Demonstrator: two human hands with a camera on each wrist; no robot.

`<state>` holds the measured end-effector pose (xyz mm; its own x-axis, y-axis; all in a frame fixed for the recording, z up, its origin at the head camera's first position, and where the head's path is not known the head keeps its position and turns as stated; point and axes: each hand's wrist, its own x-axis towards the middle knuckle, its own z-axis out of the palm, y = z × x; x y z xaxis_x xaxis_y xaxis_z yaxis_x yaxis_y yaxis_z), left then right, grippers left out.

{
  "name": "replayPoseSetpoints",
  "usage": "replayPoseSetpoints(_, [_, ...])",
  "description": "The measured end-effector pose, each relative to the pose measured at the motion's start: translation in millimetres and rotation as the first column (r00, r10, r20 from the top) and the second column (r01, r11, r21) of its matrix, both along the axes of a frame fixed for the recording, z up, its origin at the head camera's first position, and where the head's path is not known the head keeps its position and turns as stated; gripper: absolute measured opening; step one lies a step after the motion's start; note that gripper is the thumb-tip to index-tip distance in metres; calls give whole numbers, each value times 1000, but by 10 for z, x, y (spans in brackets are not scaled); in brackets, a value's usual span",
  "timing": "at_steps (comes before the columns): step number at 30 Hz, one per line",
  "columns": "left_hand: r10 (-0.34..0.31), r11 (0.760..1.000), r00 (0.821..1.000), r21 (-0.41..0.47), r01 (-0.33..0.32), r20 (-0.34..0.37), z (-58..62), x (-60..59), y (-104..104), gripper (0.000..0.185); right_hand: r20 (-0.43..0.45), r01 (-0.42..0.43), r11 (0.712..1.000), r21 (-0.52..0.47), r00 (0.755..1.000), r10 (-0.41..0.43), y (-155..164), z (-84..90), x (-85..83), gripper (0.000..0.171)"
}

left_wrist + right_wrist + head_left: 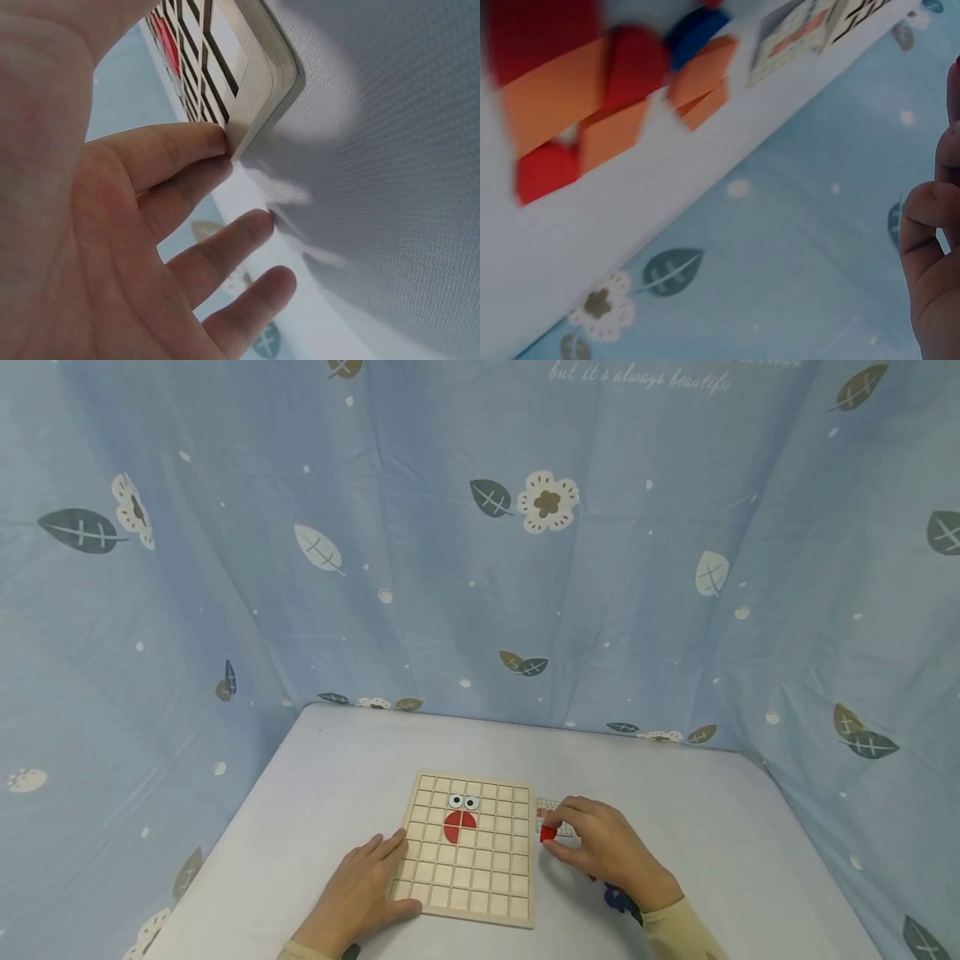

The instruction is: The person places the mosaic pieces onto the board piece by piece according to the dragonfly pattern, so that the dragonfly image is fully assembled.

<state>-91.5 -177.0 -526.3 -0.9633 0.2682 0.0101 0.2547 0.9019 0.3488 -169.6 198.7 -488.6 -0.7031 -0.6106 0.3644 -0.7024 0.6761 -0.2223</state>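
Since the right hand [600, 843] only pinches the small red piece [548, 833] just beside the wooden grid board [468, 893], which the flat, open left hand [360, 893] steadies, a loosened pinch could drop it off-grid.

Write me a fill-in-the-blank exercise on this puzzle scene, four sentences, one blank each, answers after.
1. The left hand rests flat against the ______ edge of the wooden grid board.
2. The right hand pinches a small ______ piece just beside the board.
3. On the board, two googly eyes sit directly above a red ______ shape.
4. Loose pieces in the right wrist view are red, blue and ______.

Missing words: left; red; round; orange
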Motion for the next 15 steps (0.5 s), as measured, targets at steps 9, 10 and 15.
replayPoseSetpoints(9, [-4,1000,1000,5,4,-10,14,7,-5,94,-11,-102,994,-36,995,102,-358,-14,-128,20])
replayPoseSetpoints(10, [-3,1000,1000,5,3,-9,16,7,-5,94,-13,-111,993,-38,994,111,-395,-15,-141,19])
replayPoseSetpoints(15, [-1,1000,1000,-2,1,-7,13,0,-7,94,7,-135,991,-14,991,135,-586,-14,-201,16])
